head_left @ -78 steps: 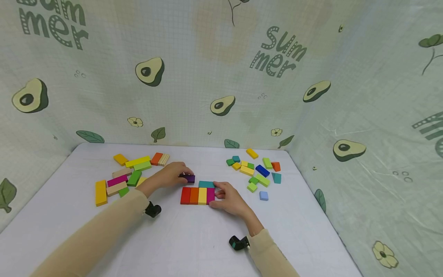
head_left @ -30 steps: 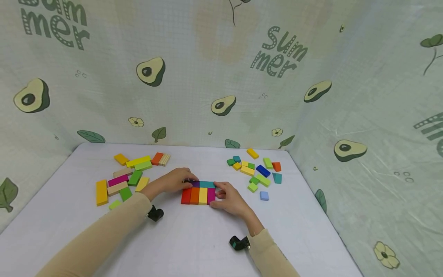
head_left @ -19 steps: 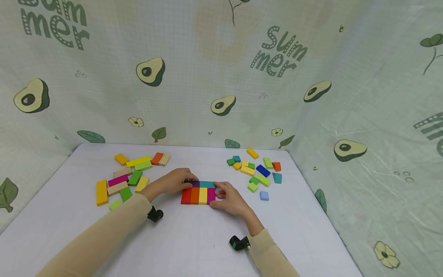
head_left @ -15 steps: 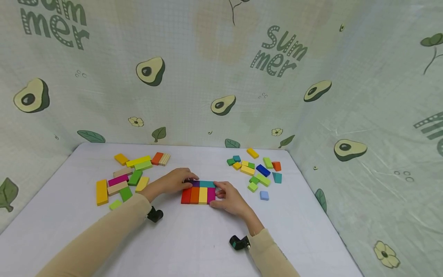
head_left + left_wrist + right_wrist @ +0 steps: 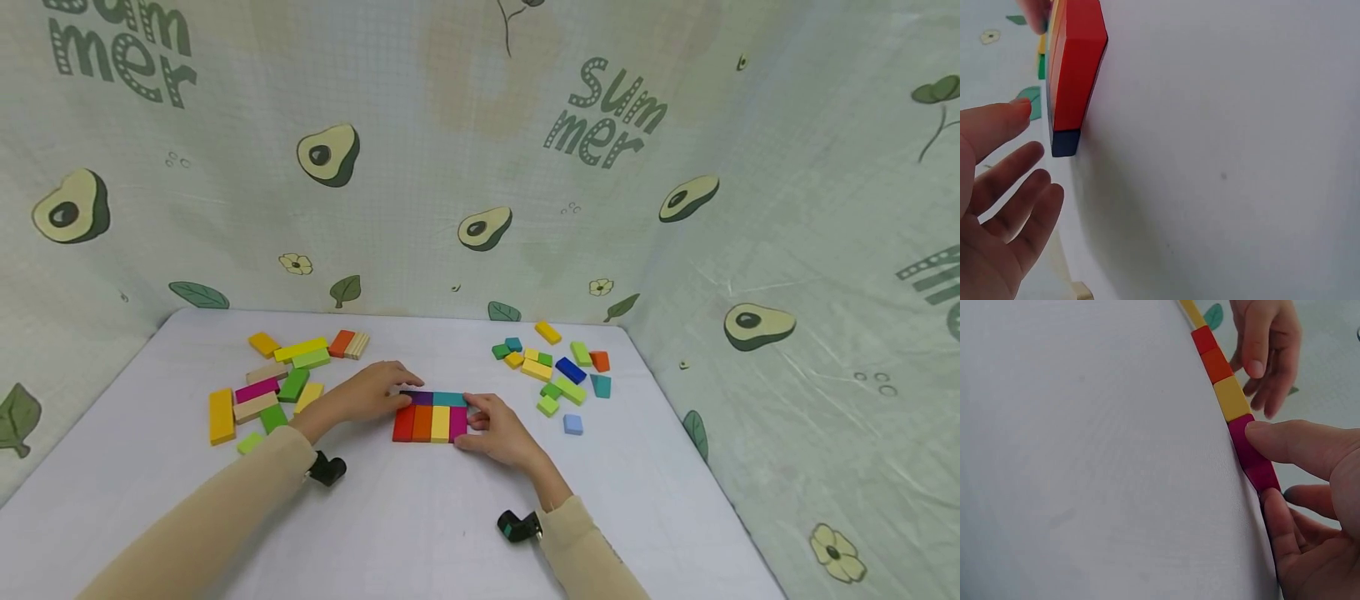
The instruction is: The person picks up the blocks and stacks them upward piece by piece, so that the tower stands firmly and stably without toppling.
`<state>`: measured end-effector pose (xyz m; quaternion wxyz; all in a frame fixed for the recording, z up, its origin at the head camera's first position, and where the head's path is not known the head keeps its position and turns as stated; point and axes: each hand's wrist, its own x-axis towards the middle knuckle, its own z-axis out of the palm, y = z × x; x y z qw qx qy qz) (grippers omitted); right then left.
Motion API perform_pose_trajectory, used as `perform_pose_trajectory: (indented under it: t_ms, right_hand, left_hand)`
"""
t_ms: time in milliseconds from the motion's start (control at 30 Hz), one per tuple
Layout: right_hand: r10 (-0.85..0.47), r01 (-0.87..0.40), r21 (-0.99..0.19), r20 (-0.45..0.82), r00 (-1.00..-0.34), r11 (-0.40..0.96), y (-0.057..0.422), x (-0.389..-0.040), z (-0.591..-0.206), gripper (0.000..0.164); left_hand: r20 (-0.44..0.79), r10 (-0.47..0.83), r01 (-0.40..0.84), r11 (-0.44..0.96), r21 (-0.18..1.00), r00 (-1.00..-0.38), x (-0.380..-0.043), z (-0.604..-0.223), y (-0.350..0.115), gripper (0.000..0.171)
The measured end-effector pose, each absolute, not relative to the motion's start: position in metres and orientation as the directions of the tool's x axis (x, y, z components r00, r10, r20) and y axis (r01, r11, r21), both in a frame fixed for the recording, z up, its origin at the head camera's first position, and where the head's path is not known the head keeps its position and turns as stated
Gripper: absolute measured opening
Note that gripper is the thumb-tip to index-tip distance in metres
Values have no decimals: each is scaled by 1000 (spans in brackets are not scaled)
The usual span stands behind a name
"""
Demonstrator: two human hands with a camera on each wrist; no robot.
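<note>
On the white table, a flat row of red (image 5: 402,424), orange (image 5: 421,424), yellow (image 5: 440,425) and magenta blocks (image 5: 457,423) stands side by side. Along its far side lie a purple block (image 5: 423,398) and a teal block (image 5: 450,399), end to end. My left hand (image 5: 367,392) hovers at the purple block's left end, fingers apart and holding nothing; the left wrist view shows a gap before the dark block end (image 5: 1065,142). My right hand (image 5: 1310,531) grips the row's right end, thumb on the magenta block's front, fingers round its side, index fingertip at the teal block.
Loose blocks lie at the left, including a long orange-yellow one (image 5: 221,417), a green one (image 5: 293,385) and a red one (image 5: 341,343). More lie at the right, among them a dark blue block (image 5: 570,369) and a light blue cube (image 5: 572,424). A printed curtain (image 5: 405,275) hangs behind.
My left hand brought the purple block in beside the teal one, then let go; its fingers have since lifted and drawn slightly left. The right hand has stayed at the row's right end.
</note>
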<state>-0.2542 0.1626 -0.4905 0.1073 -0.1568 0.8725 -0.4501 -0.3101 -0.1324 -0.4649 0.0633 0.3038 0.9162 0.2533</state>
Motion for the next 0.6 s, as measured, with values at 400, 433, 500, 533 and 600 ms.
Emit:
perform_pose_trajectory:
  t_ms: [400, 433, 500, 533, 600]
  right_hand:
    - [-369, -181, -817, -42, -929, 547, 165, -255, -491, 77]
    - [-368, -179, -818, -42, -929, 546, 165, -255, -492, 77]
    - [-368, -177, -820, -43, -929, 544, 165, -255, -492, 76]
    - [-367, -176, -821, -44, -929, 543, 165, -255, -492, 76]
    - [-367, -173, -823, -46, -929, 541, 164, -255, -492, 76]
  left_hand:
    - [122, 334, 349, 800, 488, -935, -327, -458, -168, 51]
    - [123, 319, 338, 807, 484, -940, -329, -458, -171, 51]
    - [127, 295, 319, 823, 470, -947, -334, -457, -176, 50]
    - [126, 285, 311, 831, 462, -950, -337, -458, -179, 51]
    - [115, 261, 284, 843, 457, -958, -342, -459, -184, 51]
